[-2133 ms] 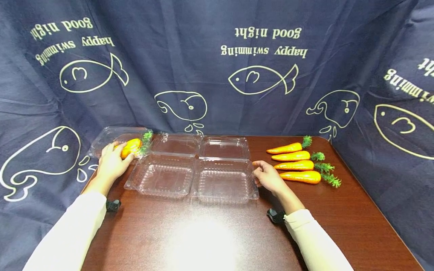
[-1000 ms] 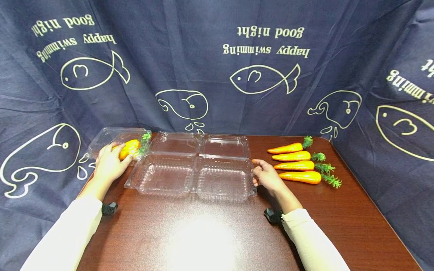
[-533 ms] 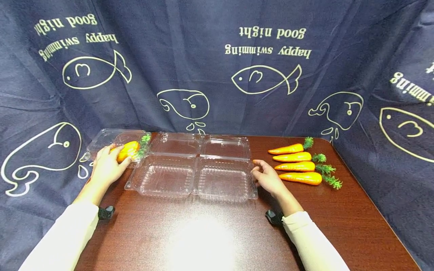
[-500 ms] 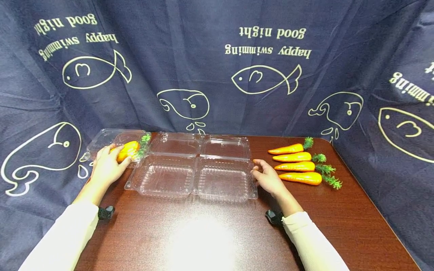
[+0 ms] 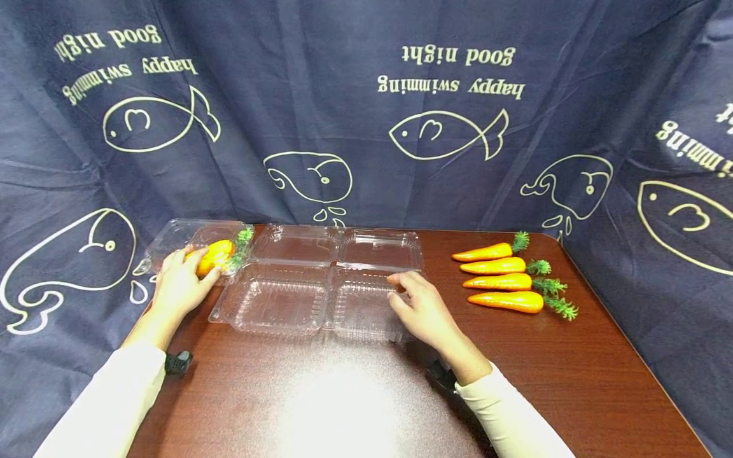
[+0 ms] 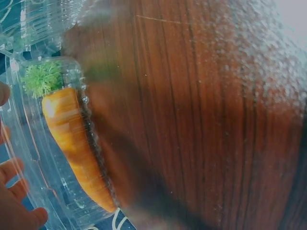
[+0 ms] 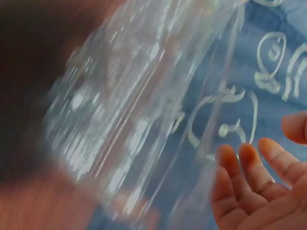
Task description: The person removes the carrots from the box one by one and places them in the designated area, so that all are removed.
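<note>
My left hand [image 5: 182, 280] rests on a clear plastic clamshell box [image 5: 172, 236] at the table's far left, fingers and thumb spread over it. Inside lies an orange carrot [image 6: 76, 143] with a green top, seen whole in the left wrist view. My right hand [image 5: 425, 312] hovers over the near right side of an opened clear clamshell container [image 5: 378, 251], fingers loosely bent and holding nothing. In the right wrist view its fingertips are apart from the blurred plastic. A second opened clear container [image 5: 275, 299] stands left of it, beside the box.
Several orange carrots [image 5: 498, 266] with leafy green tops lie in a row on the brown table [image 5: 515, 369] at the right. A dark blue cloth [image 5: 343, 95] with fish drawings hangs behind and at both sides. Glare whitens the table's front middle.
My right hand has left the right container's edge and moved left over it. The left hand and the box with the carrot have drifted slightly toward me.
</note>
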Demonstrator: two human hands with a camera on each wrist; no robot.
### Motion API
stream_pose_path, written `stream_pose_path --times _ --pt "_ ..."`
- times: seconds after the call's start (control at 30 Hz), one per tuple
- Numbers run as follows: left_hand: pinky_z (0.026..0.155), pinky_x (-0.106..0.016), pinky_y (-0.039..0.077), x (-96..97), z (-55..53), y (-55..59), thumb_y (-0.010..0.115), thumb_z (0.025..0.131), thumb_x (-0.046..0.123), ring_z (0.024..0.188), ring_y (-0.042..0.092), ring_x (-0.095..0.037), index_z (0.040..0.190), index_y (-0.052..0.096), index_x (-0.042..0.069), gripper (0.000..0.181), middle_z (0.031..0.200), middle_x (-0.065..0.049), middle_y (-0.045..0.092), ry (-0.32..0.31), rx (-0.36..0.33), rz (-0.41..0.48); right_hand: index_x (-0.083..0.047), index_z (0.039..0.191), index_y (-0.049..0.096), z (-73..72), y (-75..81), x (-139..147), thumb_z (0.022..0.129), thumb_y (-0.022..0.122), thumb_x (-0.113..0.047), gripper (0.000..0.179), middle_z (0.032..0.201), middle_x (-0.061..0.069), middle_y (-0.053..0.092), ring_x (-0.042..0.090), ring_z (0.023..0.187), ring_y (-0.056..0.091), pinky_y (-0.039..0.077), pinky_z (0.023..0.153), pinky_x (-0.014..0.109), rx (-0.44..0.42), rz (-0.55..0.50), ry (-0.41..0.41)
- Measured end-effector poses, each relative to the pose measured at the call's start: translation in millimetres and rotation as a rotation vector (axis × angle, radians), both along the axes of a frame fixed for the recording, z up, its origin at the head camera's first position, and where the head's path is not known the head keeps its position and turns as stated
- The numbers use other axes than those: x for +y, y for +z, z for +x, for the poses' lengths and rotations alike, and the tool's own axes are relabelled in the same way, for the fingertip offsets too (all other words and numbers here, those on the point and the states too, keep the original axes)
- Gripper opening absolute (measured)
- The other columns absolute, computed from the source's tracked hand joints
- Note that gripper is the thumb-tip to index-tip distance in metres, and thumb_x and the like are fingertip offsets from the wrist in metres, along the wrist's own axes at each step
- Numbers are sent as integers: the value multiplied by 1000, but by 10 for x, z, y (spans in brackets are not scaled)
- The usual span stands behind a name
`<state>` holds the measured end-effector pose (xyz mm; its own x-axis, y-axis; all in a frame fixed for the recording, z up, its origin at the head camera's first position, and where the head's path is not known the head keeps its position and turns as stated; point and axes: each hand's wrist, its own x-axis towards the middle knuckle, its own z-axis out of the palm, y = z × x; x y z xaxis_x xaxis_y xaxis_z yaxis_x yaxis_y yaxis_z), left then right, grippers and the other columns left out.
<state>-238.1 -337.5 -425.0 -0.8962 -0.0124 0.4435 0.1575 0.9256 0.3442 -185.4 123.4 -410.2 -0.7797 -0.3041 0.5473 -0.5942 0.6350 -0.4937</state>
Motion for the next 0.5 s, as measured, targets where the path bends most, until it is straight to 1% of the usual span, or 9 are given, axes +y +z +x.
stream_pose_path --times 0.1,0.23,0.27,0.37,0.5 --pt "97 -69 27 -15 -2 -5 69 87 27 124 35 -56 130 55 0 53 136 -30 45 5 4 9 -2 114 66 57 -10 -228 86 67 -8 28 103 10 66 22 88 64 52 76 41 24 68 73" --pt "97 -69 26 -18 6 -18 71 86 28 123 35 -57 129 56 0 53 135 -31 45 16 2 17 -5 125 63 125 -47 -541 89 69 -17 37 110 8 64 23 97 64 52 83 40 30 231 114" --pt "97 -69 27 -18 7 -25 72 86 27 123 35 -57 129 56 0 53 135 -31 45 17 5 17 -7 127 62 136 -62 -610 90 69 -19 40 112 8 63 22 99 64 52 86 39 32 274 119" --pt "96 -70 29 -13 1 -41 73 85 26 123 35 -57 128 56 0 54 134 -31 45 19 17 14 -11 133 59 161 -106 -788 92 69 -27 45 115 6 60 21 102 62 52 87 36 44 369 121" --pt "94 -69 31 8 -21 -53 75 84 24 122 36 -57 127 57 -1 53 133 -32 45 8 46 17 -15 135 59 174 -174 -939 95 66 -35 46 120 7 57 19 102 61 54 80 35 55 449 116"
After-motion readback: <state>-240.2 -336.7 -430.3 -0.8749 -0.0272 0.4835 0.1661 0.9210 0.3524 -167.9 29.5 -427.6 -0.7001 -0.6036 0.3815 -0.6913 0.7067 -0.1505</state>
